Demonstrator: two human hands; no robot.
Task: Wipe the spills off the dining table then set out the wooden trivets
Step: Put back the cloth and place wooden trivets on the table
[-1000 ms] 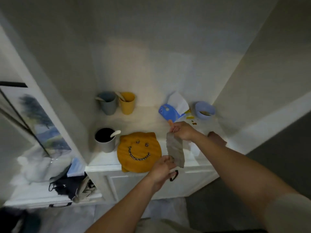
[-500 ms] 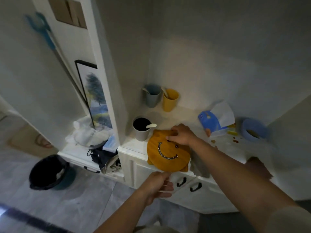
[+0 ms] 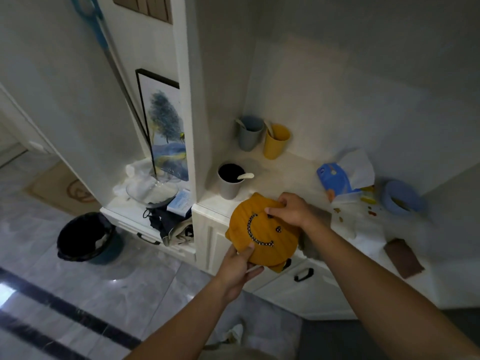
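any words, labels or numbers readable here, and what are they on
No text can be read.
Blue tissue pack: printed marks, too blurred to read.
Small box on the low shelf: print too small to read.
Orange smiley trivet: a face only, no words.

A framed painting of a blue tree (image 3: pixel 166 131) leans upright beside a clear glass bowl (image 3: pixel 152 189) on the low shelf. A black-lined round waste bin (image 3: pixel 87 239) stands on the grey marble floor (image 3: pixel 78 294) below.
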